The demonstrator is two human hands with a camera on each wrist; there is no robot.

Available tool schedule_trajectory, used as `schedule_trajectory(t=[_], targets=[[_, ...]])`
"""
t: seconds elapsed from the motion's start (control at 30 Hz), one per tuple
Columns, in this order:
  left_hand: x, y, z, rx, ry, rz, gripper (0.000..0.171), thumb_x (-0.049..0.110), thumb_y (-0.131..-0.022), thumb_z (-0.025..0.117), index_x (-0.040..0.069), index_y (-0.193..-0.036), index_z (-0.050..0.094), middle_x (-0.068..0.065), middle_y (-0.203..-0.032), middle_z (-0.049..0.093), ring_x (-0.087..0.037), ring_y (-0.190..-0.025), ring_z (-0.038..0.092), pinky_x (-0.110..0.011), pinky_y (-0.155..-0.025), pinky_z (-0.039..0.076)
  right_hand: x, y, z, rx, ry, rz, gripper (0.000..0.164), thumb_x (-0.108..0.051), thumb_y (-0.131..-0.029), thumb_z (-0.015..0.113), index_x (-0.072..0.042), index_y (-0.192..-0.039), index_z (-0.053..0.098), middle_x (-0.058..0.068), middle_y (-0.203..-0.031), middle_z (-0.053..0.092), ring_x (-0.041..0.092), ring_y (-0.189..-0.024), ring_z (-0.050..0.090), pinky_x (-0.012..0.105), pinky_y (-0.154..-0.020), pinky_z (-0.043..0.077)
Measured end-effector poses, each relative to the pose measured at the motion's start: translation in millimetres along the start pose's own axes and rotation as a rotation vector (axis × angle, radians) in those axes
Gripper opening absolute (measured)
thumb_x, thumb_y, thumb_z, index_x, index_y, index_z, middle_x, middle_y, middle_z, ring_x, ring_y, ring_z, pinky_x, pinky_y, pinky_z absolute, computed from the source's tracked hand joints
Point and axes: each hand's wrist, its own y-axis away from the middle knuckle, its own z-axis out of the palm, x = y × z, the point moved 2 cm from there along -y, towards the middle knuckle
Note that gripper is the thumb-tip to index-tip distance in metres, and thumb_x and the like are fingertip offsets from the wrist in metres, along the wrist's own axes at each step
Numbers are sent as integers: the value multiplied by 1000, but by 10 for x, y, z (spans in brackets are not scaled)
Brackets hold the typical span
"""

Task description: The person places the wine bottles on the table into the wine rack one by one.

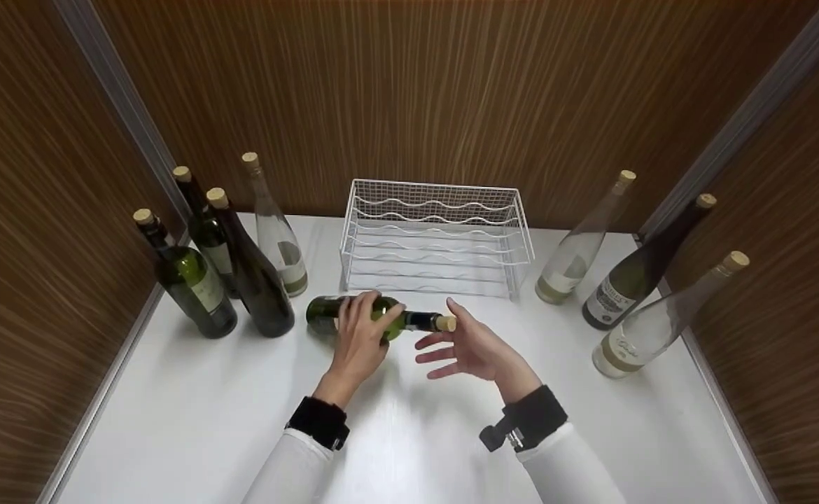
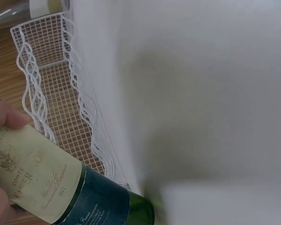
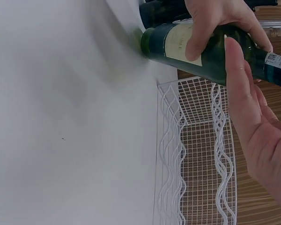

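A green wine bottle lies sideways in front of the white wire rack, its corked neck pointing right. My left hand grips its body from above. In the left wrist view, the bottle shows a cream label over a dark blue band; fingers of the left hand hold its edge. My right hand is beside the cork, fingers spread and thumb up, holding nothing. The right wrist view shows the right hand close to the shoulder and neck; contact is hard to tell.
The wire rack with wavy rails stands against the wood-grain back wall. Several corked bottles stand left, including a dark one and a clear one. Three more stand right, the nearest clear. Side walls enclose the white table.
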Motion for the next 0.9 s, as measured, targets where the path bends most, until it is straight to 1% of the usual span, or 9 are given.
schedule_trajectory(t=[0.07,0.13,0.23,0.33,0.47,0.6,0.73,0.8,0.9], targets=[[14,20,14,-14,-10,12,76,-10,-59,79,27,-124,64,-19,-129,49,-38,-121,46,-65,-102,31,-3,8,1,-2,-2,10,86,-70,-93,42,1,-142,39,21,-119,58,41,-111,61,54,-84,54],[28,36,25,-35,-23,23,76,-10,-60,78,29,-123,65,-19,-129,49,-38,-122,46,-65,-103,30,-6,15,-1,0,-1,20,86,-70,-93,44,3,-139,38,21,-119,59,41,-111,61,54,-84,54],[49,55,40,-72,-57,37,76,-10,-60,78,32,-123,66,-19,-129,50,-39,-123,46,-64,-105,29,-14,23,1,-3,21,31,80,-66,-95,43,4,-136,37,21,-118,61,40,-109,63,54,-84,54],[67,69,48,-104,-89,47,77,-11,-61,76,34,-123,67,-20,-130,50,-40,-123,47,-64,-106,28,-22,27,5,-13,83,31,75,-62,-98,43,5,-132,41,21,-115,62,36,-106,65,51,-81,55],[85,87,56,-152,-125,67,77,-10,-63,76,37,-124,66,-20,-131,50,-39,-123,47,-64,-106,28,-22,30,10,-11,225,29,67,-55,-97,51,5,-124,54,19,-111,64,29,-97,68,40,-71,58],[110,95,51,-208,-155,90,80,-10,-64,75,39,-126,64,-18,-131,49,-38,-124,47,-63,-106,28,-23,24,40,24,441,24,51,-45,-95,61,1,-117,62,15,-102,66,21,-83,67,30,-59,55],[146,93,41,-255,-171,115,82,-12,-65,73,40,-127,64,-18,-133,49,-38,-125,46,-64,-107,27,-12,14,77,55,657,-5,41,-39,-94,65,-1,-108,64,12,-90,66,16,-69,62,26,-53,50],[165,92,40,-273,-179,131,83,-13,-65,72,40,-127,64,-19,-133,49,-38,-125,46,-64,-107,27,3,12,87,57,723,-17,37,-38,-94,65,-2,-104,64,11,-85,65,15,-63,58,25,-51,46],[195,93,37,-283,-191,157,83,-14,-64,72,40,-127,64,-20,-132,50,-38,-124,47,-64,-106,28,45,-2,74,50,763,-38,35,-36,-95,65,-1,-100,63,8,-80,63,11,-54,51,22,-47,39]])
